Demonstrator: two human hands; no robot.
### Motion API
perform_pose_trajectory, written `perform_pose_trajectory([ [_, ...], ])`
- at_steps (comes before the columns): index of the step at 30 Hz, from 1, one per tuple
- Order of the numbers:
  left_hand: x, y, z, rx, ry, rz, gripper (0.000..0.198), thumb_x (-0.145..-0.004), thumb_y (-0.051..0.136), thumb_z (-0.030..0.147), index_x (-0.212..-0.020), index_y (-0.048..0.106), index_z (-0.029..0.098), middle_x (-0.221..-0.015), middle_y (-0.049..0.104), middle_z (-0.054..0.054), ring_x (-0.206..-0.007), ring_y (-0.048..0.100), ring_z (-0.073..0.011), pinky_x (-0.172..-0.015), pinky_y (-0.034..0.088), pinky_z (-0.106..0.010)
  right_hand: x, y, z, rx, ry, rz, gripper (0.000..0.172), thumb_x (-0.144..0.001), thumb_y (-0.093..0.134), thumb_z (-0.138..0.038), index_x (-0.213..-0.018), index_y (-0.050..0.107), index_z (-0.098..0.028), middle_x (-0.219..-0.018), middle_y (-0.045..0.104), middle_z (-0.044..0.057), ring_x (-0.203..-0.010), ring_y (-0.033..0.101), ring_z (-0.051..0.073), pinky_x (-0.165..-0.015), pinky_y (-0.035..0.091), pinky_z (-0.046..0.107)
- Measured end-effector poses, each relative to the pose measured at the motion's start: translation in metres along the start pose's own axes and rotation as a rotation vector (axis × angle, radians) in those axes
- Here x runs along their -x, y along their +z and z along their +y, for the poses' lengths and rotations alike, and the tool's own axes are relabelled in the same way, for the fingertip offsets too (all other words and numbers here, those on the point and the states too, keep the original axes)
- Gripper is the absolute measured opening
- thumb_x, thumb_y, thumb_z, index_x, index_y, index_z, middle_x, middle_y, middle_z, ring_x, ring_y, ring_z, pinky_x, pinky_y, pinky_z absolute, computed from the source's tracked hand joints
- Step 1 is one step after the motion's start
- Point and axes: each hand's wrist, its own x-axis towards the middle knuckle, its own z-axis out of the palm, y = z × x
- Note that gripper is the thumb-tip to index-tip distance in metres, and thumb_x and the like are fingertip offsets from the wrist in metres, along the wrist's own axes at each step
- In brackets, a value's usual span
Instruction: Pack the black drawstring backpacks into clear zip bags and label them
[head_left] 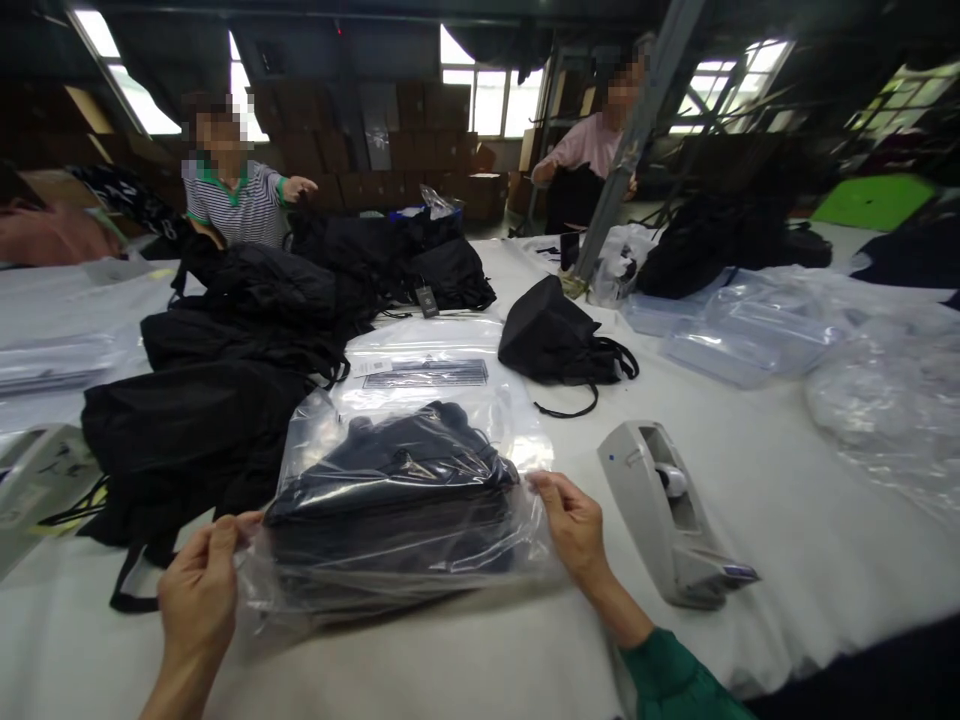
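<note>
A clear plastic bag [405, 520] with a folded black fabric item inside lies at the near middle of the white table. My left hand [201, 580] pinches the bag's left edge between thumb and fingers. At its right edge, my right hand [571, 525] is closed on the plastic. Just beyond lie flat clear bags with a printed label [426, 374]. A black drawstring bag [551, 335] rests behind and to the right, its cord loose on the table. Right of my right hand stands a grey tape dispenser [667, 510].
Black bags [202, 410] are heaped at left and toward the back. Clear plastic sleeves [735, 335] and crumpled plastic [892, 400] lie at right. A slanted metal post [637, 130] rises behind. Two people stand across the white table [705, 650]. Another dispenser [45, 480] sits far left.
</note>
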Motion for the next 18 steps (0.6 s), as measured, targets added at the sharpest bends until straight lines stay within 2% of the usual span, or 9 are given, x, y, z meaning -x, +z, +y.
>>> perform_pose_trajectory([
  [2,-0.002,0.001,-0.002,-0.047,-0.028,-0.002,0.039,-0.087,0.056,0.052,-0.094,0.071,0.017,-0.091,0.071,-0.004,-0.084,0.061,-0.0201,-0.077,0.045,-0.031,-0.002,0.002,0.001,0.112,-0.127,0.055,0.021,-0.09,0.062,-0.039,-0.093,0.071,-0.02,-0.089,0.072,0.006,-0.081,0.067,0.021,-0.077,0.053,0.034],
  [6,-0.004,0.002,-0.008,-0.077,0.013,0.022,0.044,-0.087,0.053,0.055,-0.099,0.073,0.017,-0.086,0.069,-0.002,-0.074,0.057,-0.0186,-0.066,0.041,-0.028,-0.008,-0.002,-0.005,0.368,-0.449,0.122,0.007,-0.087,0.068,-0.027,-0.086,0.072,-0.021,-0.077,0.071,0.005,-0.072,0.063,0.02,-0.071,0.051,0.034],
  [8,-0.004,0.002,-0.008,-0.085,0.013,0.039,0.044,-0.087,0.053,0.055,-0.099,0.072,0.017,-0.086,0.068,-0.003,-0.074,0.057,-0.0188,-0.066,0.041,-0.028,-0.012,-0.009,-0.014,0.442,-0.511,0.128,0.007,-0.086,0.069,-0.026,-0.082,0.073,-0.022,-0.078,0.071,0.006,-0.074,0.064,0.021,-0.071,0.051,0.033],
  [10,-0.002,0.001,-0.006,-0.09,-0.001,0.073,0.041,-0.088,0.053,0.053,-0.097,0.072,0.017,-0.085,0.068,-0.002,-0.078,0.058,-0.0192,-0.071,0.042,-0.029,-0.016,-0.016,-0.024,0.406,-0.406,0.112,0.01,-0.086,0.069,-0.03,-0.083,0.074,-0.022,-0.084,0.072,0.007,-0.067,0.064,0.019,-0.065,0.052,0.031],
  [13,0.002,0.0,-0.002,-0.066,-0.008,0.102,0.037,-0.089,0.052,0.051,-0.09,0.07,0.019,-0.086,0.068,-0.001,-0.084,0.06,-0.0195,-0.08,0.042,-0.03,-0.024,-0.028,-0.037,0.161,0.0,-0.035,0.023,-0.084,0.069,-0.042,-0.085,0.073,-0.019,-0.073,0.071,0.006,-0.047,0.056,0.014,-0.045,0.045,0.027],
  [15,0.003,-0.001,0.0,-0.043,-0.018,0.097,0.035,-0.088,0.053,0.051,-0.087,0.069,0.019,-0.086,0.068,-0.001,-0.084,0.06,-0.0191,-0.082,0.043,-0.03,-0.028,-0.034,-0.043,-0.046,0.21,-0.16,0.032,-0.081,0.071,-0.047,-0.093,0.071,-0.018,-0.063,0.068,0.004,-0.046,0.058,0.015,-0.043,0.046,0.025],
  [16,0.004,-0.002,0.0,-0.038,-0.024,0.094,0.035,-0.088,0.053,0.051,-0.088,0.069,0.02,-0.086,0.067,-0.001,-0.083,0.06,-0.0186,-0.082,0.043,-0.03,-0.03,-0.036,-0.045,-0.13,0.241,-0.204,0.036,-0.081,0.07,-0.049,-0.098,0.069,-0.017,-0.064,0.068,0.003,-0.052,0.062,0.017,-0.047,0.049,0.026],
  [18,0.004,-0.003,0.0,-0.044,-0.037,0.089,0.035,-0.088,0.054,0.051,-0.091,0.07,0.02,-0.084,0.067,0.0,-0.081,0.059,-0.0183,-0.083,0.043,-0.031,-0.03,-0.037,-0.049,-0.185,0.148,-0.251,0.041,-0.084,0.066,-0.051,-0.109,0.066,-0.019,-0.078,0.069,0.005,-0.069,0.066,0.019,-0.062,0.055,0.03],
])
